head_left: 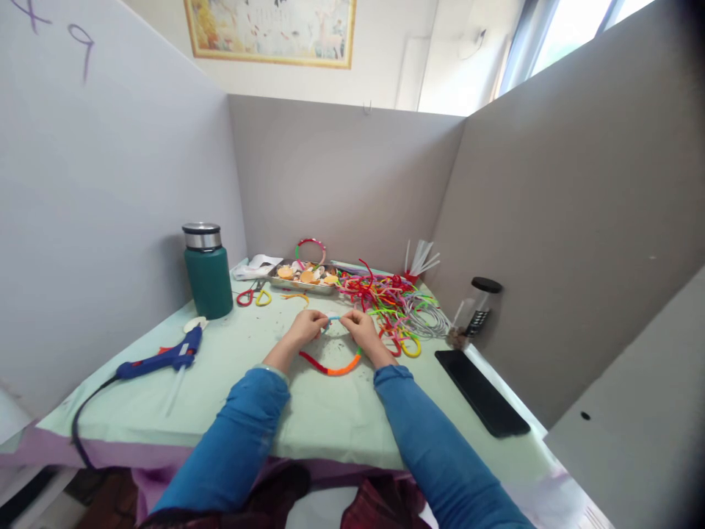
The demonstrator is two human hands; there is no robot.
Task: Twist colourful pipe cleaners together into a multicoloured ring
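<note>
My left hand (309, 325) and my right hand (358, 323) are close together above the table, fingertips pinched on a short light-blue pipe cleaner (333, 319) that spans the gap between them. Below and between my wrists curves a ring (333, 370) wrapped in fuzzy dark red, orange and green. Its upper part runs up behind my hands, so I cannot tell how the blue piece joins it. Just right of my right wrist lie scissors with red and yellow handles (410, 345). A tangled heap of colourful pipe cleaners (385, 292) spreads behind that hand.
A blue glue gun (165, 357) with its cord and a green bottle (208, 275) stand left. At the back are a metal tray (316, 288) of round pieces, a finished-looking ring (311, 242) and more scissors (254, 297). A black phone (480, 393) and clear jar (480, 308) lie right.
</note>
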